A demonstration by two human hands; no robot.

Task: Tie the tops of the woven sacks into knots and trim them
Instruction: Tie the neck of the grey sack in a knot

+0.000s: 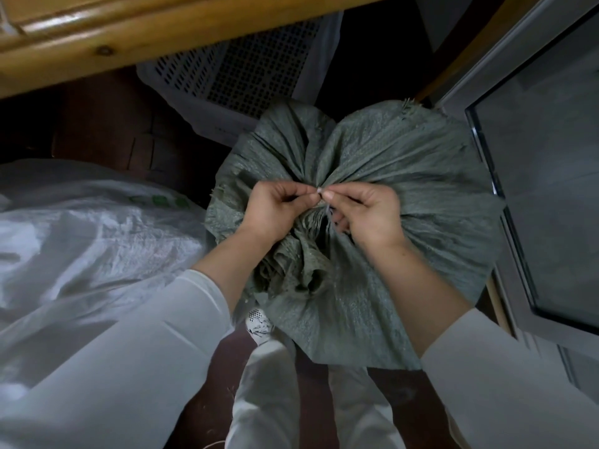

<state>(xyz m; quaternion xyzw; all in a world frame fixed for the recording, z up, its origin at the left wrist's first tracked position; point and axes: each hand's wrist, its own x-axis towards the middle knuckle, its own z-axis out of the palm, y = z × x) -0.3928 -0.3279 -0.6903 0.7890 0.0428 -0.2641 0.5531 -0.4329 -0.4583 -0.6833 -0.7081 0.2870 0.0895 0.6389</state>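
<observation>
A full grey-green woven sack (pixel 405 176) stands on the floor in front of me, its top gathered into a bunch (pixel 301 264) that flops toward me. A thin pale tie (pixel 325 207) wraps the gathered neck. My left hand (pixel 275 209) pinches one end of the tie between thumb and forefinger. My right hand (pixel 366 212) pinches the other end, and a short tail of the tie hangs below it. The two pinches almost touch right over the neck of the sack.
A white woven sack (pixel 90 228) lies at the left. A white perforated plastic crate (pixel 233 76) sits behind the green sack, under a wooden rail (pixel 129 30). A glass-panelled metal door frame (pixel 531 176) stands close on the right. My legs and shoe (pixel 259 322) are below.
</observation>
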